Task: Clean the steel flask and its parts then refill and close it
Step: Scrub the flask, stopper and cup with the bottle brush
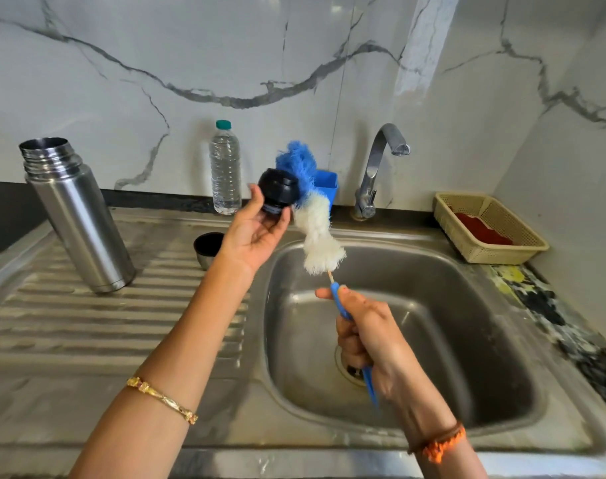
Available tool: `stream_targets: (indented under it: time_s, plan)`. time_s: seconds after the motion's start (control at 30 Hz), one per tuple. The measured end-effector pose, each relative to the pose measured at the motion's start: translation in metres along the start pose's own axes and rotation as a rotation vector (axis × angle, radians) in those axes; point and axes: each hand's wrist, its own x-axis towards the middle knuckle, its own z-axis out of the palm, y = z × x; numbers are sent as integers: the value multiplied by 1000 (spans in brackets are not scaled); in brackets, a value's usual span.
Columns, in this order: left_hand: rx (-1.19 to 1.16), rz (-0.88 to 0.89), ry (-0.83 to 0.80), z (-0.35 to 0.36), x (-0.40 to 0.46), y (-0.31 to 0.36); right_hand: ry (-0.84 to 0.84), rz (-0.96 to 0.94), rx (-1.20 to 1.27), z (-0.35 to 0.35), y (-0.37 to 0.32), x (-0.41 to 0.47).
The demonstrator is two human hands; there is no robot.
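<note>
Scrubbing of the stopper [277,195] is in hand: left hand [256,233] cradles it, right hand [363,326] clenches the brush [315,216]; next comes rinsing at the tap [381,160].

Steel sink unit [87,340] with ribbed drainboard, open steel flask [77,216] standing on the ribs, small dark-lined cup [208,248] just beside it, clear water bottle [225,167] at the back edge, beige basket [488,226] on the speckled counter [536,305], holding what looks like red cloth

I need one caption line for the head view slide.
Left hand holds black stopper; right hand scrubs with bottle brush.
</note>
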Motion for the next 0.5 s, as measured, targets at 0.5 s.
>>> stream_targets:
  time_s: [0.5]
  plan:
    - [-93, -96, 5, -1, 1, -22, -27, 42, 119, -9, -12, -2]
